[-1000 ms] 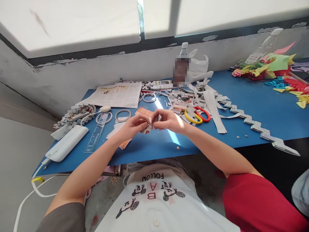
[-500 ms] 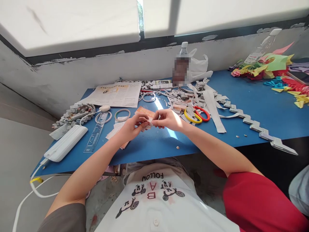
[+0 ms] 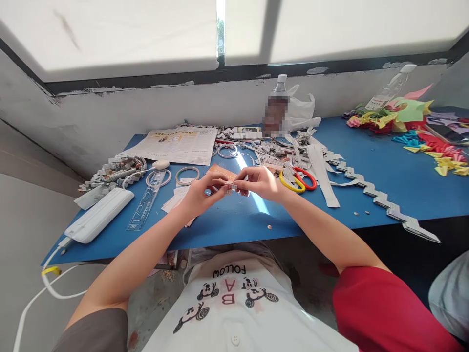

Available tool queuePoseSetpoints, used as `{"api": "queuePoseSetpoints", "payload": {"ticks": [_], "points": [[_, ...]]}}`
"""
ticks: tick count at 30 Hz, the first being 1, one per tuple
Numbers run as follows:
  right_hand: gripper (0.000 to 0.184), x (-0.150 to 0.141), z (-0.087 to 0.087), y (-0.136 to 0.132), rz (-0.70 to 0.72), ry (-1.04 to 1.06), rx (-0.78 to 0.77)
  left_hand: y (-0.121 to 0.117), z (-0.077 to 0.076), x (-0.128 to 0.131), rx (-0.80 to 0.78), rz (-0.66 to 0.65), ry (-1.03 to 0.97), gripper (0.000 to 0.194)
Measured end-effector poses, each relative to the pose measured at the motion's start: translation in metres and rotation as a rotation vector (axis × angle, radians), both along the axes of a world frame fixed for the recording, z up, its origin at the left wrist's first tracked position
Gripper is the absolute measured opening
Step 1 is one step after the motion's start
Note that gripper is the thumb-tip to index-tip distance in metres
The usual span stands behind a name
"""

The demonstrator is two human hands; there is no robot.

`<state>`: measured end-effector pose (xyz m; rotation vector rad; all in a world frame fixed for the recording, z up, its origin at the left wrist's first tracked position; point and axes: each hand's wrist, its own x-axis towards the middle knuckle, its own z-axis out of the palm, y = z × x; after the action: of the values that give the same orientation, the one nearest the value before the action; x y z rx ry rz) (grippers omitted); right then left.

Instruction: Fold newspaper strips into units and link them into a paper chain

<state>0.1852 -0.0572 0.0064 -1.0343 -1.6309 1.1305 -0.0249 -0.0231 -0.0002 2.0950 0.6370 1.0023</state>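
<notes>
My left hand [image 3: 205, 193] and my right hand [image 3: 258, 183] meet above the front middle of the blue table. Between their fingertips is a small folded piece of printed paper [image 3: 233, 187], pinched from both sides and partly covered by the fingers. Behind the hands lies an orange printed sheet [image 3: 222, 172]. Loose paper strips [image 3: 175, 199] rest beside my left hand. Yellow and red scissors [image 3: 298, 180] lie just right of my right hand, at the edge of a heap of cut paper pieces [image 3: 269, 156].
A folded-paper chain [image 3: 381, 199] runs along the right. At left sit a white power bank [image 3: 98, 215], a clear ruler [image 3: 144, 205] and tape rolls [image 3: 187, 173]. Newspaper [image 3: 176, 145], a bottle [image 3: 276, 110] and colourful folded paper [image 3: 406, 115] stand or lie farther back.
The fingers have shifted slightly around the folded paper, and more of it shows between the fingertips. The camera view has tilted a little; the objects on the table stay in place.
</notes>
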Motion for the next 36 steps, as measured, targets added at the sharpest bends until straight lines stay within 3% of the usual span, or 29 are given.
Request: {"api": "queuePoseSetpoints", "payload": {"ticks": [5,9,17,25,30,36], "points": [[0.035,-0.007,0.000,-0.001,-0.090,-0.051,0.002,-0.001,0.004,0.003,-0.136,0.003,0.022,0.027],[0.045,-0.008,0.003,0.001,-0.034,0.005,-0.097,0.000,0.003,0.006,-0.232,0.000,-0.017,0.027],[0.039,-0.007,-0.003,0.003,-0.075,-0.033,-0.023,0.006,0.000,0.008,-0.303,-0.084,-0.056,0.034],[0.032,-0.007,-0.003,0.003,-0.107,-0.091,0.013,0.007,0.003,0.006,-0.220,0.083,-0.193,0.040],[0.025,-0.011,0.001,0.000,-0.095,-0.108,-0.047,0.013,0.001,0.005,-0.364,0.136,-0.216,0.037],[0.019,-0.012,-0.008,0.003,-0.002,-0.069,-0.079,0.017,-0.003,0.005,-0.492,0.053,-0.270,0.030]]}}
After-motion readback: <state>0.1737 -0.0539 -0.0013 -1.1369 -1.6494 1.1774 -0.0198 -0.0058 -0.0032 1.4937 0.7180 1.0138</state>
